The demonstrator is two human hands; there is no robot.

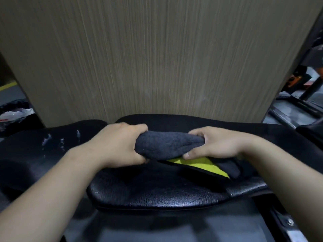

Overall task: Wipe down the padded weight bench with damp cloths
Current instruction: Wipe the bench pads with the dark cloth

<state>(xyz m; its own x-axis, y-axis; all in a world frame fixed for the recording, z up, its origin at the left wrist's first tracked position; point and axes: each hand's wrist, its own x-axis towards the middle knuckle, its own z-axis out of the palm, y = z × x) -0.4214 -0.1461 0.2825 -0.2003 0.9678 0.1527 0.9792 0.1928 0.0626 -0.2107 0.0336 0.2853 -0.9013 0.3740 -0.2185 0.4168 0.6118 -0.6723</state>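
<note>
A dark grey cloth [166, 144] with a yellow-green underside is bunched into a roll above the black padded bench pad [153, 191]. My left hand [120, 145] grips the roll's left end. My right hand [216, 144] grips its right end, thumb pressed on the near side. A loose corner of the cloth hangs down to the right onto the pad, showing its yellow face. The pad's cracked black vinyl shines in front of my hands.
A tall wood-grain panel [157, 58] stands directly behind the bench. Another black pad [35, 151] with white scuff marks lies at left. Black metal frames and orange equipment [295, 88] are at right; a bin with plastic [15, 114] sits far left.
</note>
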